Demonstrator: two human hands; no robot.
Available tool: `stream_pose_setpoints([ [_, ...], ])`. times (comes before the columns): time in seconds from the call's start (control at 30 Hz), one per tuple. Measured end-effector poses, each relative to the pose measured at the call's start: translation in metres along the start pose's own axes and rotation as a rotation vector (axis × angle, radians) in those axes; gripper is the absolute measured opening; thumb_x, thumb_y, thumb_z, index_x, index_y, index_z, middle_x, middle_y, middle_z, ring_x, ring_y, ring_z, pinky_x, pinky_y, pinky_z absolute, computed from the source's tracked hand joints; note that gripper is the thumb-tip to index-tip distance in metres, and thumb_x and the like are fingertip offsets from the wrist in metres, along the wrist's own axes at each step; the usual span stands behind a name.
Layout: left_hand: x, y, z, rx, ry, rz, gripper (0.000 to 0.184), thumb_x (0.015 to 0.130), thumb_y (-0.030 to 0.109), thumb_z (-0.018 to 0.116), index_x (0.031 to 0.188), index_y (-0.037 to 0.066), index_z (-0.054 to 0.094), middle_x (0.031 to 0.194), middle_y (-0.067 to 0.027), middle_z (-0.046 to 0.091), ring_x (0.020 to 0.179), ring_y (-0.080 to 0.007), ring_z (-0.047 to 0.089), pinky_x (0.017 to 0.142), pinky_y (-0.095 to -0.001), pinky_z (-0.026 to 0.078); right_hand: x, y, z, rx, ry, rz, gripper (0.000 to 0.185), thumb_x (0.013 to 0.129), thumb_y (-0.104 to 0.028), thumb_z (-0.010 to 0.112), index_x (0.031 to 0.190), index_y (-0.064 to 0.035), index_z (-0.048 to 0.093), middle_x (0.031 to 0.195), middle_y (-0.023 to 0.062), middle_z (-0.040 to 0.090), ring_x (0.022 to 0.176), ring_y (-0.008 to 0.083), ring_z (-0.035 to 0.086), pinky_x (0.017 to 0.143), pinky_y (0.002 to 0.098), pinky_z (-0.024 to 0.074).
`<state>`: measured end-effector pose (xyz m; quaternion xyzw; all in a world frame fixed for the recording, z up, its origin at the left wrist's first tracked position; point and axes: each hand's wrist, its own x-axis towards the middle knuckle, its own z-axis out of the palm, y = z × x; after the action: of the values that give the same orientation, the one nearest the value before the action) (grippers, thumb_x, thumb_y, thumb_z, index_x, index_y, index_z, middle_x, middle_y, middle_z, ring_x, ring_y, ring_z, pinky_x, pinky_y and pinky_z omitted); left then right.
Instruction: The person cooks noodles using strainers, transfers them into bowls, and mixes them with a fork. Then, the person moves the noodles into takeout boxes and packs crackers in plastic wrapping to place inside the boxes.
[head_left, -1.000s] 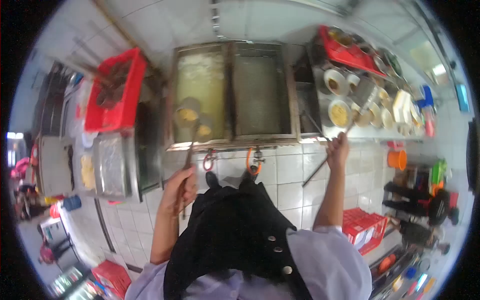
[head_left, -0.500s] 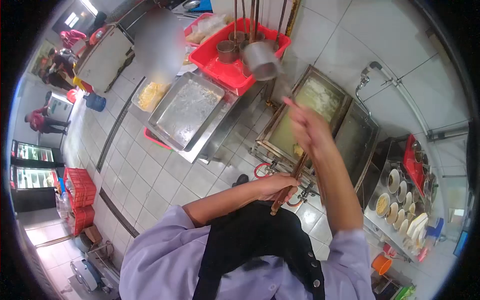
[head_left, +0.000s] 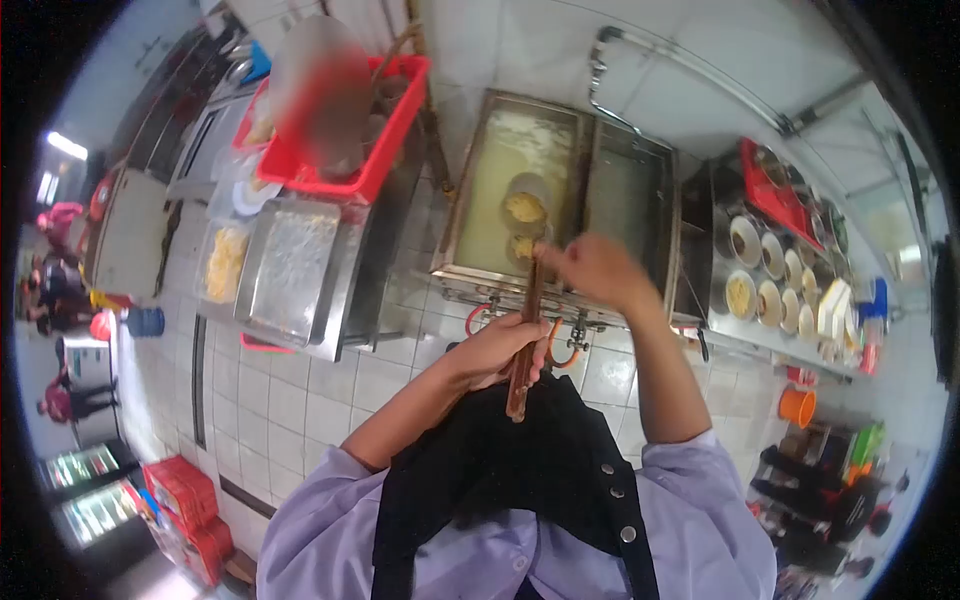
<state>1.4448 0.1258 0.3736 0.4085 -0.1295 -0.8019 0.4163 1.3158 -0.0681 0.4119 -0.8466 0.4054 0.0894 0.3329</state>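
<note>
My left hand (head_left: 503, 350) is wrapped round the brown wooden handles (head_left: 524, 365) of noodle strainers, just in front of the black apron (head_left: 500, 450). Two strainer baskets, a farther one (head_left: 525, 190) and a nearer one (head_left: 519, 257), sit in the left half of the cooking vat (head_left: 452, 250), with yellow noodles (head_left: 524, 208) inside. To the right of the handles is my right hand (head_left: 600, 270), smeared by motion. Its leading finger or thumb reaches the upper handles; whether it grips them cannot be made out.
A metal tray (head_left: 285, 265) and a tub of noodles (head_left: 226, 262) stand on the left table beside a red crate (head_left: 405, 130), partly hidden by a blurred patch. Several bowls (head_left: 740, 295) fill the right counter. Other people (head_left: 80, 395) are in the background.
The strainer basket raised near the red crate, held with my right hand, is down in the vat. My right hand has moved slightly left and lower; the camera view has turned.
</note>
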Motion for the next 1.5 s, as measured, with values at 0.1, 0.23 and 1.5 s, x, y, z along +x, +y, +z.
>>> stream_pose_setpoints([
  [0.1, -0.002, 0.001, 0.037, 0.121, -0.023, 0.023, 0.022, 0.113, 0.029, 0.058, 0.115, 0.007, 0.056, 0.076, -0.0035, 0.064, 0.061, -0.0153, 0.067, 0.053, -0.0319, 0.056, -0.020, 0.046, 0.068, 0.472, -0.089, 0.018, 0.063, 0.108, -0.059, 0.058, 0.092, 0.0004, 0.068, 0.080, 0.0067, 0.066, 0.075, 0.0180, 0.064, 0.068, 0.0405, 0.0519],
  [0.23, -0.005, 0.003, 0.078, 0.178, 0.050, 0.017, 0.034, 0.114, 0.029, 0.054, 0.133, 0.001, 0.054, 0.088, -0.0087, 0.068, 0.069, -0.0209, 0.071, 0.059, -0.0328, 0.060, -0.043, 0.068, 0.109, 1.231, 0.032, -0.047, 0.051, 0.113, -0.048, 0.054, 0.099, -0.0021, 0.070, 0.084, 0.0021, 0.066, 0.073, 0.0125, 0.056, 0.065, 0.0323, 0.0476],
  [1.5, 0.038, -0.031, 0.194, 0.008, 0.079, 0.088, 0.024, 0.112, 0.021, 0.043, 0.131, 0.006, 0.046, 0.072, -0.0149, 0.065, 0.066, -0.0372, 0.076, 0.050, -0.0426, 0.065, -0.160, 0.644, 0.039, 0.368, 1.336, 1.008, 0.022, 0.108, -0.015, 0.048, 0.123, -0.0058, 0.060, 0.115, 0.0308, 0.073, 0.111, 0.0506, 0.069, 0.095, 0.0555, 0.0531],
])
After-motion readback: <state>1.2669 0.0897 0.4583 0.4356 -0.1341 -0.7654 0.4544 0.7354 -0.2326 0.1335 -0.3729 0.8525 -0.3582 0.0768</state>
